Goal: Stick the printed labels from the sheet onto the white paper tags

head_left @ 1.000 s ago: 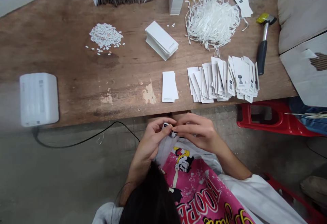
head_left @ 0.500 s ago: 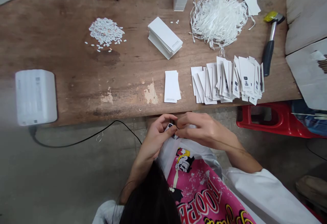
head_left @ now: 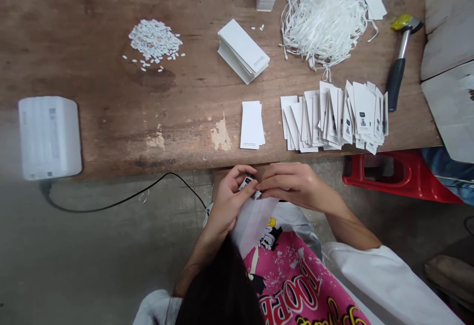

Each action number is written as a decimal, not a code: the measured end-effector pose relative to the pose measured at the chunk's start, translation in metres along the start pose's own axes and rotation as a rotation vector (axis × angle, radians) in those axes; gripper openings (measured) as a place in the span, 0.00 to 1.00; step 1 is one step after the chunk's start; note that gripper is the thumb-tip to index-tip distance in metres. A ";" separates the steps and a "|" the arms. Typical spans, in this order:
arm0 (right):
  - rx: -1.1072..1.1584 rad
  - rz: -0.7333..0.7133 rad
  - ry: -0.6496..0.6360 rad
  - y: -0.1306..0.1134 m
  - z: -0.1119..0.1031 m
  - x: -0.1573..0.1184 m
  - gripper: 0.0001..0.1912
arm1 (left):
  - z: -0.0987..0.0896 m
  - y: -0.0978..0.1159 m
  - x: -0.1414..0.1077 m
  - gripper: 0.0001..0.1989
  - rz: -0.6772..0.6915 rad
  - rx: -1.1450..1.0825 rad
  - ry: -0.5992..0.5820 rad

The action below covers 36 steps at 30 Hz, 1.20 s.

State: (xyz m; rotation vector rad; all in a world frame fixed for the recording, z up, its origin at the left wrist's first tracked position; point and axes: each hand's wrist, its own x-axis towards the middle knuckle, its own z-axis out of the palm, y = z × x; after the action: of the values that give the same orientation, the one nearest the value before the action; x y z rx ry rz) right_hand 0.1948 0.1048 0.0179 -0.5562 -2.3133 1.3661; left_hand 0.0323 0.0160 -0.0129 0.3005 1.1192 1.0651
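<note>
Workbench: a worn brown wooden workbench [head_left: 111,117], its top scuffed and chipped along the near edge, fills the upper half of the view

Floor: a grey concrete floor [head_left: 111,265] lies below the bench, with a thin black cable [head_left: 126,198] curving across it

Clothing: the person wears a pink cartoon T-shirt [head_left: 285,280] under an open white overshirt [head_left: 374,278]

Seat: a red plastic stool [head_left: 392,177] stands beyond the right hand, just under the bench edge

Block: a white packaged block [head_left: 50,137] sits at the bench's left side

Cards: a loose fanned pile of printed tags [head_left: 333,117] lies right of centre, with a neat stack of white cards [head_left: 252,125] just beside it and a thicker tilted stack of cards [head_left: 242,51] above

Loops: a heap of white string loops [head_left: 324,21] lies near the far edge

Tool: a hammer [head_left: 398,63] with a yellow head and black grip lies at the right, beside the tags

Bits: a small mound of white plastic bits [head_left: 154,41] sits left of centre

Hands: the left hand [head_left: 229,201] and right hand [head_left: 296,185] are together, just below the bench edge, both pinching one tag

Tag: a small white tag [head_left: 247,182] with dark print sits between the fingertips, above a translucent white sheet [head_left: 254,226]
</note>
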 end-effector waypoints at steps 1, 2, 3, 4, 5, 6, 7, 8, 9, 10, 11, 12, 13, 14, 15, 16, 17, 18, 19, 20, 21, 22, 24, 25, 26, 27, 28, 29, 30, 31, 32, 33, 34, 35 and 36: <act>-0.007 0.003 -0.004 0.000 0.000 0.000 0.07 | 0.000 0.000 -0.001 0.14 0.005 -0.011 0.012; -0.010 0.005 -0.006 0.000 0.000 0.001 0.07 | 0.000 0.000 -0.002 0.14 0.002 -0.025 0.021; -0.007 0.003 -0.006 -0.001 -0.001 0.002 0.07 | 0.001 0.000 -0.003 0.15 -0.006 -0.043 0.026; -0.002 -0.002 -0.002 -0.002 -0.001 0.003 0.07 | 0.001 0.000 -0.003 0.15 -0.022 -0.065 0.027; 0.003 -0.006 0.000 -0.002 -0.001 0.003 0.07 | 0.001 0.000 -0.004 0.15 -0.044 -0.091 0.023; 0.006 -0.009 0.000 -0.002 -0.001 0.004 0.06 | 0.002 0.000 -0.004 0.15 -0.069 -0.118 0.018; 0.005 -0.012 -0.003 -0.002 0.000 0.005 0.06 | 0.002 0.000 -0.004 0.15 -0.100 -0.144 0.010; 0.001 -0.013 -0.010 -0.002 0.000 0.005 0.06 | 0.002 0.000 -0.004 0.15 -0.132 -0.167 -0.001; -0.003 -0.012 -0.020 -0.001 0.001 0.005 0.05 | 0.002 0.000 -0.004 0.15 -0.162 -0.184 -0.010; -0.005 -0.009 -0.033 -0.001 0.001 0.005 0.05 | 0.002 0.000 -0.003 0.16 -0.182 -0.193 -0.014; -0.006 -0.002 -0.047 0.000 0.001 0.005 0.05 | 0.002 0.000 -0.003 0.16 -0.190 -0.195 -0.013; -0.005 0.010 -0.062 0.000 0.002 0.005 0.05 | 0.002 0.000 -0.003 0.16 -0.186 -0.193 -0.008; -0.003 0.026 -0.078 0.000 0.001 0.005 0.05 | 0.001 0.000 -0.002 0.16 -0.176 -0.190 -0.004; 0.000 0.041 -0.092 0.000 0.001 0.005 0.06 | 0.001 0.000 -0.002 0.15 -0.171 -0.192 -0.004; 0.006 0.045 -0.097 0.000 0.001 0.005 0.06 | 0.001 0.000 -0.003 0.15 -0.175 -0.202 -0.014; 0.015 0.038 -0.097 -0.001 0.001 0.006 0.07 | 0.001 0.001 -0.003 0.14 -0.187 -0.219 -0.029; 0.025 0.024 -0.093 -0.001 0.000 0.006 0.07 | 0.001 0.000 -0.003 0.14 -0.207 -0.241 -0.044; 0.034 0.002 -0.087 -0.002 0.000 0.006 0.07 | 0.000 0.000 -0.003 0.14 -0.231 -0.265 -0.058; 0.041 -0.020 -0.085 -0.002 0.000 0.007 0.07 | 0.000 -0.001 -0.004 0.14 -0.259 -0.288 -0.071; 0.045 -0.043 -0.084 -0.003 -0.001 0.007 0.07 | 0.000 -0.001 -0.004 0.15 -0.291 -0.310 -0.084; 0.047 -0.062 -0.089 -0.003 -0.001 0.007 0.07 | -0.001 -0.003 -0.004 0.16 -0.324 -0.327 -0.098; 0.048 -0.076 -0.101 -0.004 -0.002 0.007 0.07 | -0.001 -0.004 -0.005 0.17 -0.353 -0.339 -0.115; 0.048 -0.094 -0.134 -0.005 -0.003 0.007 0.07 | -0.003 -0.006 -0.006 0.17 -0.378 -0.344 -0.151; 0.044 -0.090 -0.152 -0.006 -0.003 0.006 0.07 | -0.004 -0.007 -0.006 0.17 -0.373 -0.335 -0.164; 0.038 -0.084 -0.166 -0.006 -0.004 0.006 0.07 | -0.004 -0.007 -0.006 0.17 -0.357 -0.321 -0.171; 0.029 -0.079 -0.175 -0.007 -0.004 0.006 0.06 | -0.004 -0.007 -0.006 0.17 -0.332 -0.303 -0.171; 0.016 -0.078 -0.175 -0.007 -0.004 0.006 0.06 | -0.004 -0.006 -0.006 0.17 -0.303 -0.284 -0.166; -0.002 -0.079 -0.168 -0.007 -0.004 0.006 0.05 | -0.004 -0.005 -0.006 0.18 -0.273 -0.265 -0.159; -0.023 -0.083 -0.155 -0.006 -0.004 0.005 0.05 | -0.004 -0.004 -0.006 0.18 -0.246 -0.247 -0.152; -0.043 -0.092 -0.135 -0.006 -0.003 0.005 0.05 | -0.003 -0.002 -0.006 0.18 -0.223 -0.227 -0.149; -0.058 -0.103 -0.113 -0.006 -0.003 0.005 0.05 | -0.003 0.000 -0.006 0.18 -0.200 -0.202 -0.143; -0.065 -0.114 -0.094 -0.007 -0.003 0.005 0.05 | -0.004 0.001 -0.005 0.18 -0.174 -0.169 -0.133; -0.061 -0.125 -0.076 -0.007 -0.003 0.005 0.05 | -0.005 0.002 -0.004 0.18 -0.137 -0.127 -0.114; -0.044 -0.132 -0.061 -0.008 -0.005 0.006 0.05 | -0.006 0.004 -0.003 0.18 -0.084 -0.073 -0.085; -0.015 -0.128 -0.044 -0.010 -0.007 0.007 0.05 | -0.008 0.005 -0.002 0.17 -0.016 -0.002 -0.044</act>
State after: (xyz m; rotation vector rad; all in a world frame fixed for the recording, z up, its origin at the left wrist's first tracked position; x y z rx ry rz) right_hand 0.1912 0.1088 0.0304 -0.3797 -2.3520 1.3141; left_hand 0.0227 0.0144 -0.0119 0.3117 1.0798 1.0411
